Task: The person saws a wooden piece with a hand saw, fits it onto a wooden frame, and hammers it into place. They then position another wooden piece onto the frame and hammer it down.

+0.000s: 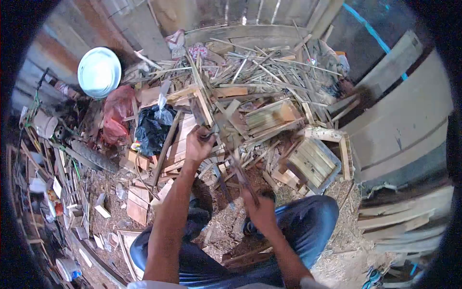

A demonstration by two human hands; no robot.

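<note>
My left hand reaches forward with its fingers curled closed, right beside rough wooden slats at the edge of the scrap pile. What those fingers hold, if anything, I cannot make out. Nearer to me, over my knees, my right hand is wrapped round the lower end of a long, narrow dark strip. The strip slants up and away to the left, toward the pile, and is smeared by motion. Beyond the right hand lie a wooden crate-like box and another slatted box.
Thin wood offcuts heap against the back wall. At left are a black plastic bag, a red bag, a white basin and a tire. Boards lean at right. Shavings cover the ground.
</note>
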